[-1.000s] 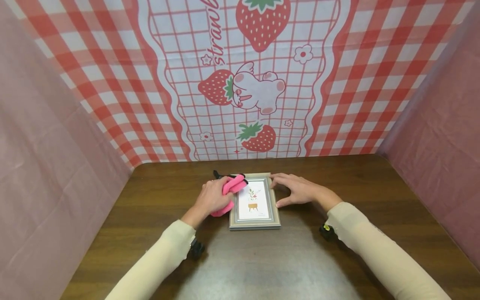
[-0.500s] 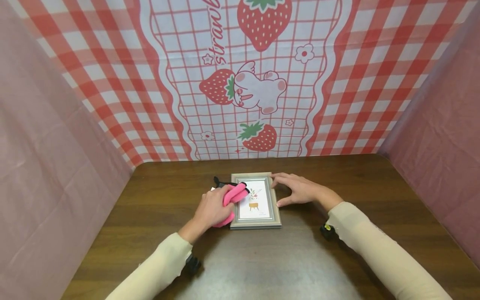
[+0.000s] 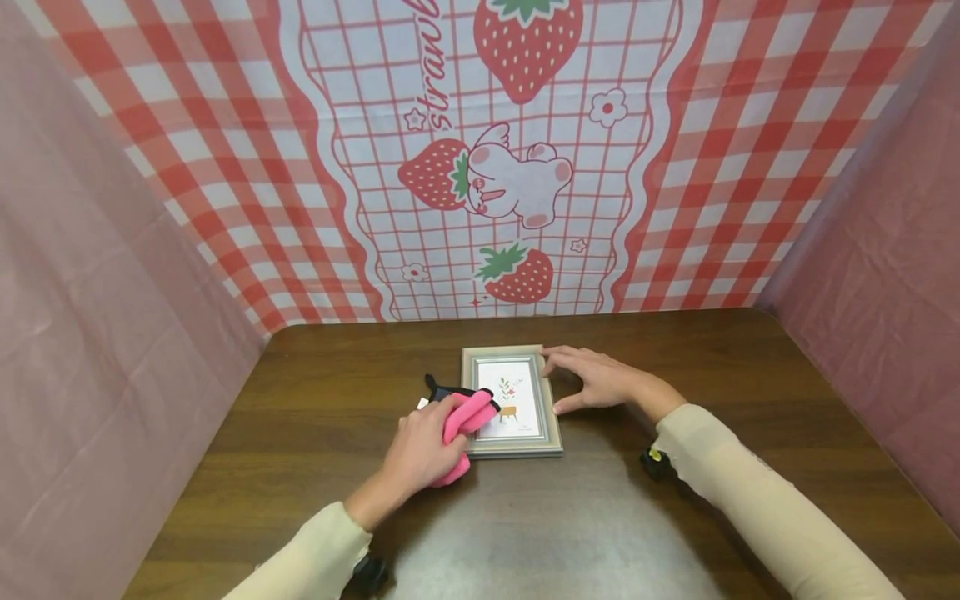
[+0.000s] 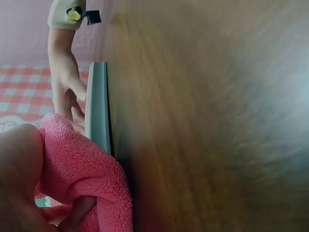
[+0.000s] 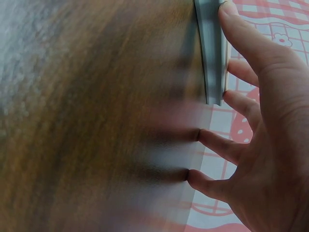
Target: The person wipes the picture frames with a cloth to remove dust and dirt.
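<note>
A picture frame lies flat on the brown table, silver-beige round a white print of a potted plant. My left hand grips a bunched pink cloth with black edging, over the frame's left side. Soft towelling shows on the cloth in the left wrist view, with my fingers curled into its folds. At the frame's right edge, my right hand has its fingers spread. In the right wrist view the thumb and two fingertips touch the frame's edge, while the other two fingertips rest on the table.
The wooden table reaches back to a red-and-white checked strawberry cloth. Pink drapes hang at the left and right. A black loop and a small white tag stick out from the pink cloth.
My left hand has drawn the pink cloth down along the frame's left side, toward me, uncovering the upper left corner. The right hand and the frame stay put.
</note>
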Tool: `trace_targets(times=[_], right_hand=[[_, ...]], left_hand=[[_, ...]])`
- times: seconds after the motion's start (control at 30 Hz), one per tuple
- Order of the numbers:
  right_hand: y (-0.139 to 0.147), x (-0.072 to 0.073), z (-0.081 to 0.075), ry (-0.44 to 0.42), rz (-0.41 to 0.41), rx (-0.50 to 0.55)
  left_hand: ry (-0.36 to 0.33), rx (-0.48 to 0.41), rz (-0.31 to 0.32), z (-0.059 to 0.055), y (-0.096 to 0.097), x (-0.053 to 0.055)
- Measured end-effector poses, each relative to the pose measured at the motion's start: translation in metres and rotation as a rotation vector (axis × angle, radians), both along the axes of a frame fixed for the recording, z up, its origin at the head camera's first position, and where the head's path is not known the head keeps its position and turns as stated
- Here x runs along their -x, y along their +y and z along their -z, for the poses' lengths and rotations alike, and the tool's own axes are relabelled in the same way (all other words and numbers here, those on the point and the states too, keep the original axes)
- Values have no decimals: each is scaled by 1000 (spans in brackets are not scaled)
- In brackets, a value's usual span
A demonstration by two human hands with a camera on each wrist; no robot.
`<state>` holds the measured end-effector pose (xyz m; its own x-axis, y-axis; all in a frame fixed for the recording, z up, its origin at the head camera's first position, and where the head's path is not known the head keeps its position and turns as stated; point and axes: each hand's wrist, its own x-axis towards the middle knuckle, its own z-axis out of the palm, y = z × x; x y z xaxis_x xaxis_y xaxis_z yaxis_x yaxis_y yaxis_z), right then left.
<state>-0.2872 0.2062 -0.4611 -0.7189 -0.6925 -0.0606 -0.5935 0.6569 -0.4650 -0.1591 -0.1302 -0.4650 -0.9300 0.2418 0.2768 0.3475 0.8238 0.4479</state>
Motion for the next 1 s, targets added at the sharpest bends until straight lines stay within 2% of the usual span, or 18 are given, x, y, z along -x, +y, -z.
trace_targets(times=[0.2,0.57,0.77,1.0], right_hand=[[0,0,0,20,-8,1],[0,1,2,49,-29,20],[1,2,1,39,-21,12],[0,2,0,22,-19,11]], left_hand=[[-16,-10,-4,0,-1,-9],[-25,-23,-27,3,1,-9],[-16,-22,-29,3,2,-4],[0,-17,-40,4,4,11]])
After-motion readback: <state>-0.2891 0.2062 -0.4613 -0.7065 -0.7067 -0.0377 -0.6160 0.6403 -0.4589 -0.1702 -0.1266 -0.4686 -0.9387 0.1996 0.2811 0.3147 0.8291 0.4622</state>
